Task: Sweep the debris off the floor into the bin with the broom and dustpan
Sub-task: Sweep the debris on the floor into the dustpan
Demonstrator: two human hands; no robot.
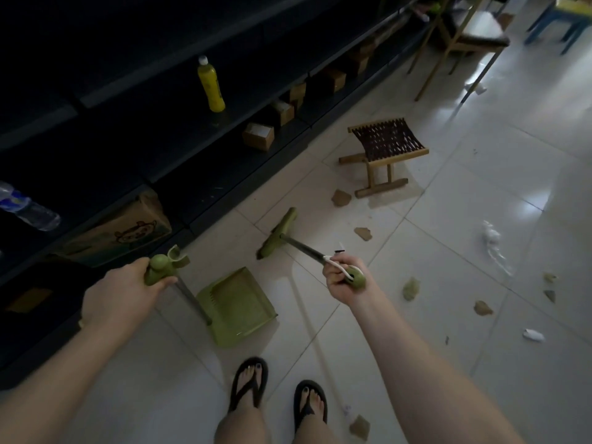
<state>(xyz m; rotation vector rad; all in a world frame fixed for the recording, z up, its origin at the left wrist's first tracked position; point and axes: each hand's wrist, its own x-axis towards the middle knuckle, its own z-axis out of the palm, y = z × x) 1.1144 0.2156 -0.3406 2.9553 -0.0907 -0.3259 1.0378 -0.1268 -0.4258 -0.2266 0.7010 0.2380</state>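
Note:
My left hand (123, 291) grips the green top of the dustpan's long handle. The green dustpan (237, 307) rests on the white tiles just ahead of my feet. My right hand (344, 277) holds the green end of the broom handle. The green broom head (278, 233) lies on the floor near the shelf base. Brown cardboard scraps (341, 198) (363, 233) (483, 308) and crumpled white paper (490, 236) are scattered over the tiles to the right of the broom. No bin is in view.
Dark shelving (179, 155) runs along the left, holding a yellow bottle (210, 84), a water bottle (28, 208) and small boxes. A folding wooden stool (384, 152) stands ahead. A chair (471, 30) stands farther back. One more scrap (359, 427) lies beside my right foot.

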